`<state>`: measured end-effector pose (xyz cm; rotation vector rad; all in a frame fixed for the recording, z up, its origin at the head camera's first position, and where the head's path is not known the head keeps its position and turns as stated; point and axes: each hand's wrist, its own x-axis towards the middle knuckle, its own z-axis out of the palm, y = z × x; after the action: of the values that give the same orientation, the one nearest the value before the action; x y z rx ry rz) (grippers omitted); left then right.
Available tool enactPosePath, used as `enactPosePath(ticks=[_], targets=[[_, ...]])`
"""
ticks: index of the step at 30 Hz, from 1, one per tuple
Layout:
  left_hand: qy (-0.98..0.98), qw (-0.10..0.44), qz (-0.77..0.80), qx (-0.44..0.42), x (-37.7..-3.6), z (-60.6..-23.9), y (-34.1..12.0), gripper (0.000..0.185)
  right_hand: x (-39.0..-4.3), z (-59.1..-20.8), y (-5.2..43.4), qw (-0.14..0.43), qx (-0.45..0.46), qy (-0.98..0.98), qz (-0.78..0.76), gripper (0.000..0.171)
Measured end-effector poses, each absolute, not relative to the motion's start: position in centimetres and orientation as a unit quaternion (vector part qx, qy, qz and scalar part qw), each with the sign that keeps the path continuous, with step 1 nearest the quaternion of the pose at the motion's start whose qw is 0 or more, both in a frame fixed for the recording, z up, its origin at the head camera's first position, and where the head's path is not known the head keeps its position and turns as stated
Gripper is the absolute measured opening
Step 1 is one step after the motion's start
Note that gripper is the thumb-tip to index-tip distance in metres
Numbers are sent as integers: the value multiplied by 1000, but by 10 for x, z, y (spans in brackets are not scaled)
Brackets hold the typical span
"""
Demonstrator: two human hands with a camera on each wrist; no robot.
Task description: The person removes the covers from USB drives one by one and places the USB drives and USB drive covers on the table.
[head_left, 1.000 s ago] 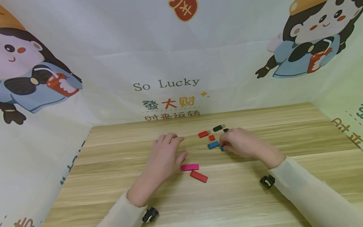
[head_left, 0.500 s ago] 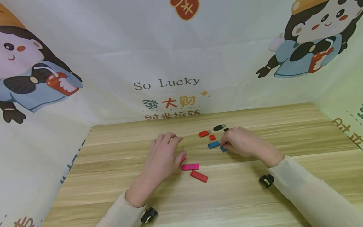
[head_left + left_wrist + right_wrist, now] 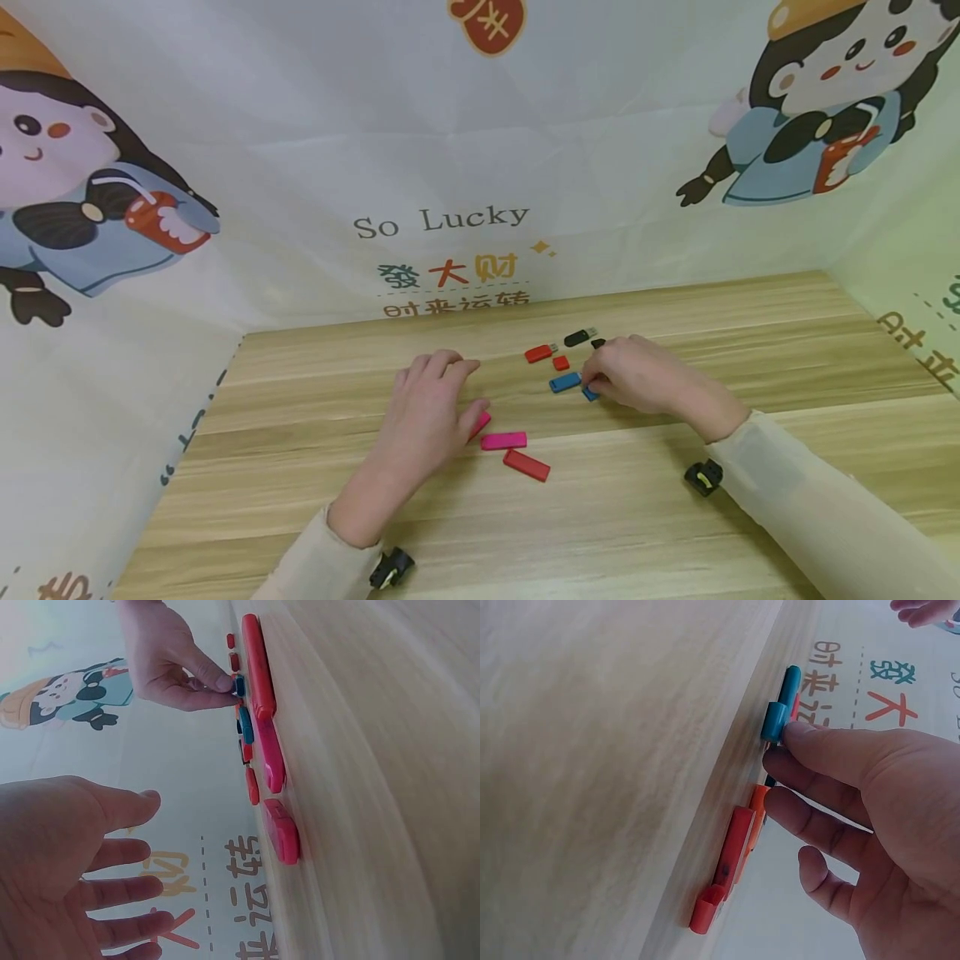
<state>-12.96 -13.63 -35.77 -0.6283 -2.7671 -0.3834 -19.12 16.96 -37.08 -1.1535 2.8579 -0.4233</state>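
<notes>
My right hand [image 3: 594, 385] pinches a small blue cap [image 3: 590, 394] on the wooden table [image 3: 675, 517], just right of a blue USB drive [image 3: 564, 382]. The left wrist view shows thumb and forefinger closed on that blue cap [image 3: 240, 685]. In the right wrist view the thumb tip of my right hand [image 3: 780, 746] presses the blue cap [image 3: 774, 721]. My left hand [image 3: 463, 385] lies flat with spread fingers and holds nothing. Its thumb is beside a short pink piece [image 3: 480, 423]. A pink stick [image 3: 503, 440] and a red stick [image 3: 526, 466] lie just right of it.
Behind the blue drive lie a red USB drive [image 3: 538, 353], a red cap [image 3: 560, 363], a black USB drive [image 3: 577, 337] and a black cap [image 3: 597, 343]. Printed cloth walls [image 3: 442, 167] enclose the table at the back and on both sides.
My left hand has slid slightly left and back, showing more of the short pink piece by its thumb. My right hand stays on the blue cap, hardly moved.
</notes>
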Motion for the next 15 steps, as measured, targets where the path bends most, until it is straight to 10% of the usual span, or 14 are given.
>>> enactPosePath(ticks=[15], targets=[[-958,132,-132,-219,-128,-355,-140,48,-183,-362,174,-31,-375,914,-154,4]])
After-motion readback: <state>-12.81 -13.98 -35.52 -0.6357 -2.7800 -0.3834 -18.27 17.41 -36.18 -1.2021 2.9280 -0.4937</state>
